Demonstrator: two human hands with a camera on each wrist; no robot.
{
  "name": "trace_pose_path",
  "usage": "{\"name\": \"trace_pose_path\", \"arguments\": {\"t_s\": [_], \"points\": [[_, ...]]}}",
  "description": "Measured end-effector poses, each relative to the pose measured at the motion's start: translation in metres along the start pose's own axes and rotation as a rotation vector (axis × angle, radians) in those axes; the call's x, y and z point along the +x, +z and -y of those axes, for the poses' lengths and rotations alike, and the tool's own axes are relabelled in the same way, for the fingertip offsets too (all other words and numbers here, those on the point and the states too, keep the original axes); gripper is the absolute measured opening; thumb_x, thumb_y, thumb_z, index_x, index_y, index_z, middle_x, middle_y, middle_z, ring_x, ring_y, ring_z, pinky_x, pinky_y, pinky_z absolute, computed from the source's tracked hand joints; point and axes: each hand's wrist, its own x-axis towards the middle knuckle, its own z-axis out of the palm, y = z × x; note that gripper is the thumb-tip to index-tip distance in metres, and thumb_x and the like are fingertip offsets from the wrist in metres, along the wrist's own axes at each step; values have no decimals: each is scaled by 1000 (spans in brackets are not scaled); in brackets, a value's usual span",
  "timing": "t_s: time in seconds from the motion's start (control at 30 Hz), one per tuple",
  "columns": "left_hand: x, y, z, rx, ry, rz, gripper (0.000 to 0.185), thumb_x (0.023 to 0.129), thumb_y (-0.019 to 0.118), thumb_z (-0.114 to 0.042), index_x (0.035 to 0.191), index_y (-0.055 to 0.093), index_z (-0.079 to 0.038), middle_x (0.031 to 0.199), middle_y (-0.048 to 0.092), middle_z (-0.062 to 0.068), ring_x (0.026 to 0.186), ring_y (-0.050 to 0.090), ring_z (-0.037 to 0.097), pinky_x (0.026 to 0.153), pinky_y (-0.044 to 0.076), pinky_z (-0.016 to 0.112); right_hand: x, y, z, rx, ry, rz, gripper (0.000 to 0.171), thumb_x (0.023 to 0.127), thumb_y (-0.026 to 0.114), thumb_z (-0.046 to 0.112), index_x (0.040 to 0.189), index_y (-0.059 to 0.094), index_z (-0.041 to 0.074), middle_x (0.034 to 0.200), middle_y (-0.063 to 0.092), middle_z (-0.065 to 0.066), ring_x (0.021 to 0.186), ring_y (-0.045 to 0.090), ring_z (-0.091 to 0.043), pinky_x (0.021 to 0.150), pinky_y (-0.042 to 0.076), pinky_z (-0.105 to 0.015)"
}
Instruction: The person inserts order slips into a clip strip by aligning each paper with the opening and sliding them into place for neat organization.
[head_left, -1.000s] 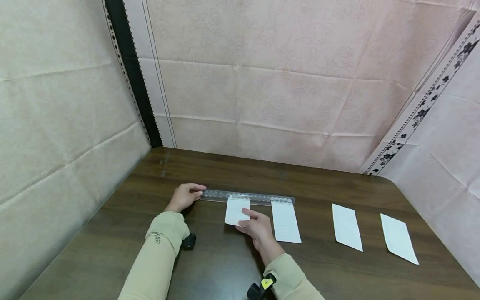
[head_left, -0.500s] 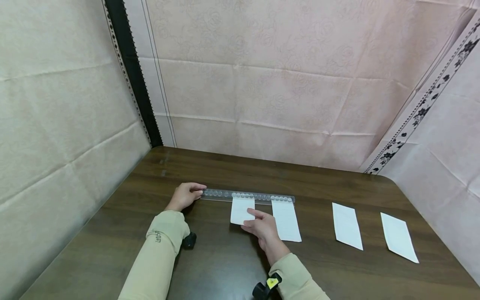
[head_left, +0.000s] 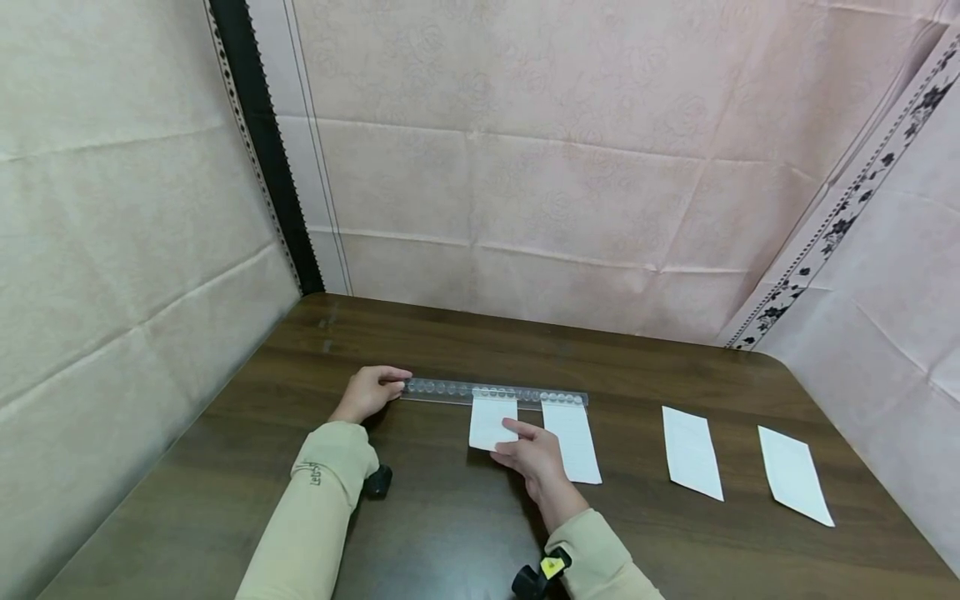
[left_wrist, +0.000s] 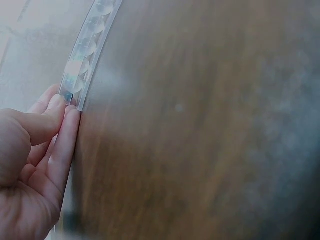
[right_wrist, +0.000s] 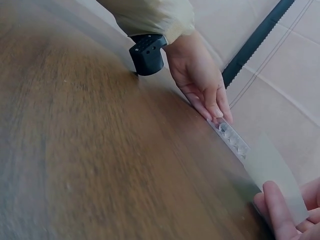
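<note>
Shift since earlier: right hand and the paper slip it holds have slid rightward in the head view, closing on the second slip; left hand has not moved.
Slip position: centre of frame, just below mid-height; top edge tucked against the clear strip, near edge under the right fingers.
Slip axis: long side runs away from the person, crosswise to the strip.
Strip axis: left to right across the table, lined with clear round bumps.
Right hand state: index finger laid on the slip, other fingers curled at its near edge; looks like a pinch, thumb not visible.
Left hand state: fingertips pressed against the strip's left end, fingers near straight, closed round nothing; the left wrist view shows the same contact.
Key relation: slip lies directly ahead of the right hand, up-frame; strip just beyond it. Right hand is much nearer; left hand sits well off at frame left.
Neighbour gap: narrow, slips just beside each other, not touching.
Others: two loose slips at right of frame, well apart from the strip.
</note>
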Motion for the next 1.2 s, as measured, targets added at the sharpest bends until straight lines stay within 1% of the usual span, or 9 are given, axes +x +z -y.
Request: {"name": "trace_pose_path", "arguments": {"t_s": [0.13, 0.47, 0.8, 1.03, 1.2], "points": [[-1, -1, -1, -3, -5, -4, 21, 91, 59, -5, 110, 68, -3, 110, 64, 15, 91, 62, 22, 76, 52, 32, 0, -2, 1, -4, 10, 2, 47, 78, 57, -21, 124, 51, -13, 141, 25, -34, 72, 65, -19, 73, 54, -36], [-1, 0, -2, -1, -4, -7, 21, 91, 59, -5, 110, 69, -4, 111, 64, 15, 93, 61, 22, 77, 51, 32, 1, -12, 3, -22, 19, -7, 46, 79, 57, -20, 124, 51, -13, 140, 27, -34, 73, 65, -21, 74, 54, -37], [-3, -2, -3, 16, 12, -9, 21, 91, 60, -4, 109, 68, -2, 111, 64, 16, 94, 60, 23, 77, 51, 33, 2, -21, 5, -31, 22, -7, 46, 79, 56, -20, 124, 50, -14, 141, 25, -34, 70, 64, -19, 74, 54, -37], [-4, -2, -4, 2, 6, -3, 21, 91, 59, -4, 110, 68, -2, 111, 64, 16, 93, 61, 23, 76, 52, 31, 3, -25, 6, -33, 22, -8, 46, 80, 56, -20, 125, 49, -14, 141, 28, -33, 68, 63, -17, 74, 54, -36], [-3, -1, -3, -11, -4, 1, 21, 91, 59, -4, 110, 68, -2, 111, 64, 16, 92, 61, 22, 76, 52, 31, 4, -29, 6, -49, 20, -1, 47, 80, 56, -20, 126, 49, -13, 141, 25, -33, 70, 61, -16, 75, 54, -36]]}}
